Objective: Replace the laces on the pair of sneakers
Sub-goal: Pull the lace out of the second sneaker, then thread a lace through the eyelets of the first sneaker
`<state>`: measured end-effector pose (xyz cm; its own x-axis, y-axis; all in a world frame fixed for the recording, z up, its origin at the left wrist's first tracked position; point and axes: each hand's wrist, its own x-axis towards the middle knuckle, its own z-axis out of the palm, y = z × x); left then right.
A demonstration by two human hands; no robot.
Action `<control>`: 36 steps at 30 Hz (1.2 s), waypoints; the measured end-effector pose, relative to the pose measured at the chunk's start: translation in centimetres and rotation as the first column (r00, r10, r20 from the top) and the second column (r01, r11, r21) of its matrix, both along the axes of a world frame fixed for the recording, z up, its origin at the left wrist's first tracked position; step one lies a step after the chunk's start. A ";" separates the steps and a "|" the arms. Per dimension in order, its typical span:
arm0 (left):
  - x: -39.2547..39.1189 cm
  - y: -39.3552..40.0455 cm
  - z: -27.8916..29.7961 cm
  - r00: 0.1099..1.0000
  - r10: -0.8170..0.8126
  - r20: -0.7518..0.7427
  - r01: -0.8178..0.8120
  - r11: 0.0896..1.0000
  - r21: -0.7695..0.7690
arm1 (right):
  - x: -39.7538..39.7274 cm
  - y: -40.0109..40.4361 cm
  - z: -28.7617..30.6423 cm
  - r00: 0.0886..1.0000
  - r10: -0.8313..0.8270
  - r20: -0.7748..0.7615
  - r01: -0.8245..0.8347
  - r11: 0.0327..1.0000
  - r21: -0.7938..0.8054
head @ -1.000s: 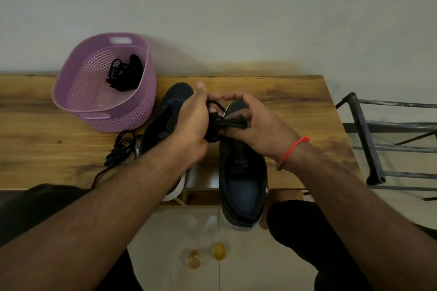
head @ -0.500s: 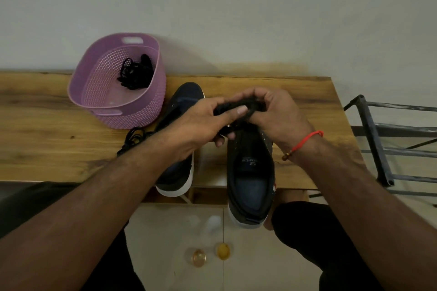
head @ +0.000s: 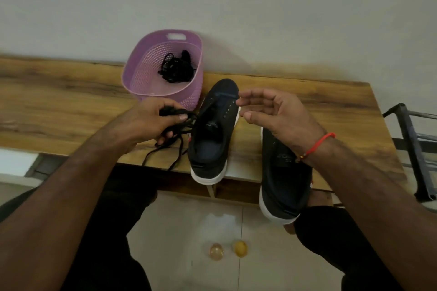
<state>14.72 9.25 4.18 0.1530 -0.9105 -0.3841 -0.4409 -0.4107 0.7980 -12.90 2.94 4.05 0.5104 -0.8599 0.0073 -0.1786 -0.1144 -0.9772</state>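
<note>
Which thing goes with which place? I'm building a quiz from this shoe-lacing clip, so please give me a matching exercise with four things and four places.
Things:
1. left hand
2. right hand
3. purple basket
4. left sneaker

Places or states:
A. on the table, eyelets bare
B. open, above the right sneaker
C. against the wall, a black lace bundle inside
D. gripping a bunched black lace

Pairs: 1-D, 2-B, 3-C, 4-A
</note>
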 end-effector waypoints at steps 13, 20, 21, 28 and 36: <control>2.1 1.5 -0.7 0.850 -0.026 0.526 0.007 0.999 0.038 | 3.7 1.6 -0.6 0.989 0.094 -0.115 -0.102 0.992 -0.068; 1.9 1.4 -0.4 0.850 0.060 0.524 0.012 0.991 -0.134 | 3.6 1.6 -0.7 0.987 0.053 -0.153 -0.068 0.993 -0.097; 1.8 1.4 -0.3 0.858 0.104 0.502 -0.006 0.981 -0.194 | 3.6 1.6 -0.7 0.986 0.044 -0.162 -0.062 0.992 -0.109; -0.1 0.7 0.2 0.882 0.077 0.464 0.105 0.929 -0.355 | 1.8 1.0 -1.2 0.500 0.015 -0.866 -0.253 0.959 -0.129; -6.6 0.0 -2.4 0.762 -0.202 0.615 0.351 0.927 -0.131 | -0.1 1.6 -4.0 0.316 0.082 -0.945 -0.281 0.960 -0.010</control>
<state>8.09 9.30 1.76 0.0058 -0.9964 -0.0851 -0.9145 -0.0397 0.4027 -12.99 4.51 0.08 0.4093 -0.7814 -0.4711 -0.9100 -0.3868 -0.1491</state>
